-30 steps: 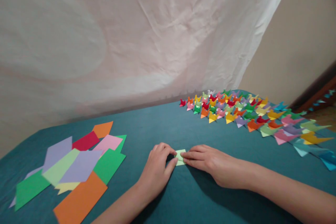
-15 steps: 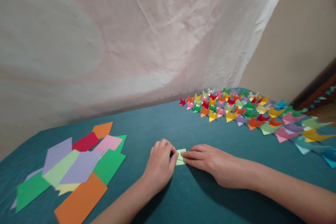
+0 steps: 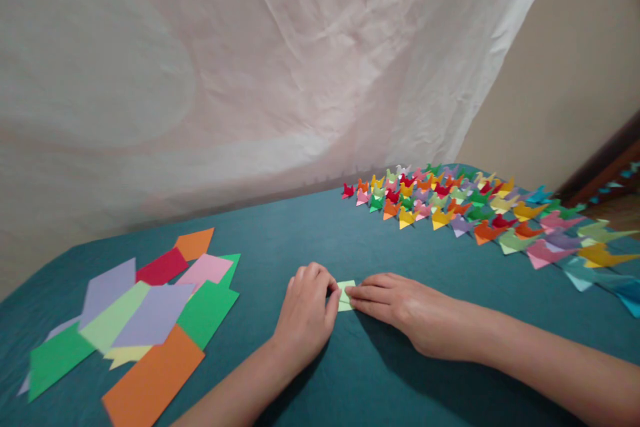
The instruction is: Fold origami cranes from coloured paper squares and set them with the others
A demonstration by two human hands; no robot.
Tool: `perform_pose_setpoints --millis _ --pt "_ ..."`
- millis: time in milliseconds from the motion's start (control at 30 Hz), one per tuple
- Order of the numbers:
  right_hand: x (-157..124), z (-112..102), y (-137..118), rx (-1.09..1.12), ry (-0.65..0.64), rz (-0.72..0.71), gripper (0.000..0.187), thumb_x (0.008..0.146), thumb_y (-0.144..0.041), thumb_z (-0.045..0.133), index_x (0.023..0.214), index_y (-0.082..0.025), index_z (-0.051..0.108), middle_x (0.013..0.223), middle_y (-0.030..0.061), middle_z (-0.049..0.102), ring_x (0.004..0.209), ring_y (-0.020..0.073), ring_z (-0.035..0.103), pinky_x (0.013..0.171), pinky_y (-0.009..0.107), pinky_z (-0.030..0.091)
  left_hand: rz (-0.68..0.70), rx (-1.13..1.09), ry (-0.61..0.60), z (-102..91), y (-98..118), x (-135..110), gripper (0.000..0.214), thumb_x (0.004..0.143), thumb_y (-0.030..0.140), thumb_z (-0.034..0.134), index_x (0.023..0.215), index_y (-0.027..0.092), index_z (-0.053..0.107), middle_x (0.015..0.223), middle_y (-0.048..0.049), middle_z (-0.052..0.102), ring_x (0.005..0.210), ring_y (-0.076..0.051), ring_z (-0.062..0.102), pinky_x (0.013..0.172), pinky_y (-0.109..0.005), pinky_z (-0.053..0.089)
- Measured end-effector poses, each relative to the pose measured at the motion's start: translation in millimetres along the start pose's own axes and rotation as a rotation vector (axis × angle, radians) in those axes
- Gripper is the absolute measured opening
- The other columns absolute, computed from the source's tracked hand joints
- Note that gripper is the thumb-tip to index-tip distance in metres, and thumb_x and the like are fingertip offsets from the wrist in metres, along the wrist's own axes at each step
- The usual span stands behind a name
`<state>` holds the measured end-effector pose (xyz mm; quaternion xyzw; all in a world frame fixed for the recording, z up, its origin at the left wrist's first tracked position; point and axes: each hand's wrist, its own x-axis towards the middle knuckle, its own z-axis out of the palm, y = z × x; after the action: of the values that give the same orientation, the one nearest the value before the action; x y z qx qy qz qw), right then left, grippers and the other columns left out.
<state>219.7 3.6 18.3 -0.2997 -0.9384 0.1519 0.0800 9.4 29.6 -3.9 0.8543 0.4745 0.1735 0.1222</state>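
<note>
A small light green piece of folded paper (image 3: 346, 295) lies on the teal cloth between my hands, with crease lines or overlapping edges showing on it. My left hand (image 3: 309, 300) has its fingers curled and the thumb against the paper's left edge, pinching it there. From the other side, my right hand (image 3: 395, 303) reaches in with fingers pressed together, their tips on the paper's right part. The fingertips cover both sides of the sheet, so only its middle shows.
Loose coloured paper sheets (image 3: 155, 317) overlap in a pile at the left. Many small folded paper birds (image 3: 440, 200) stand in rows at the right and far right. A pale hanging cloth (image 3: 280, 67) closes off the back of the teal table (image 3: 270, 227).
Both hands keep nearly the same hold on the light green paper. The view has shifted very slightly.
</note>
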Motion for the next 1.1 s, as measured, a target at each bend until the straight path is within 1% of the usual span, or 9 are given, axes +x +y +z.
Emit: perform_pose_setpoints --millis 200,500,867,967,1100 --pt "0 4 1 -0.016 0.007 -0.007 0.062 0.072 -0.001 0.043 0.133 -0.012 0.043 0.133 0.0111 0.048 0.117 0.0224 0.042 0.098 0.039 0.037 0.003 -0.001 -0.006 -2.7 1 2 0.01 0.086 0.019 0.045 0.081 0.018 0.054 0.089 -0.0037 0.053 0.086 -0.02 0.047 0.076 -0.034 0.039" --pt "1 4 1 -0.022 0.001 -0.007 0.062 0.073 -0.002 0.043 0.134 -0.014 0.042 0.132 0.011 0.049 0.116 0.0218 0.042 0.097 0.038 0.037 0.027 -0.037 -0.007 1.6 -7 0 0.008 0.088 0.02 0.046 0.084 0.018 0.054 0.091 -0.0032 0.053 0.088 -0.019 0.047 0.078 -0.034 0.038" --pt "1 4 0 -0.023 -0.012 0.014 0.06 0.074 -0.003 0.044 0.134 -0.014 0.042 0.131 0.0108 0.049 0.115 0.0224 0.042 0.097 0.039 0.037 0.034 -0.052 -0.005 0.3 -6 -1 0.009 0.088 0.022 0.047 0.085 0.018 0.054 0.091 -0.0037 0.054 0.088 -0.02 0.048 0.078 -0.034 0.039" --pt "2 5 0 -0.028 -0.009 0.017 0.059 0.075 -0.004 0.043 0.133 -0.014 0.043 0.131 0.0104 0.049 0.115 0.0225 0.042 0.097 0.039 0.037 0.046 -0.07 -0.01 -2.7 -9 0 0.009 0.089 0.023 0.046 0.088 0.018 0.054 0.091 -0.0038 0.055 0.088 -0.02 0.049 0.079 -0.034 0.04" --pt "2 4 1 -0.033 -0.011 0.013 0.058 0.076 -0.005 0.044 0.133 -0.014 0.043 0.13 0.011 0.049 0.115 0.0227 0.042 0.097 0.038 0.037 0.09 -0.035 -0.031 -14.4 -9 -1 0.015 0.09 0.021 0.043 0.1 0.02 0.054 0.1 -0.0049 0.057 0.092 -0.02 0.051 0.081 -0.035 0.041"
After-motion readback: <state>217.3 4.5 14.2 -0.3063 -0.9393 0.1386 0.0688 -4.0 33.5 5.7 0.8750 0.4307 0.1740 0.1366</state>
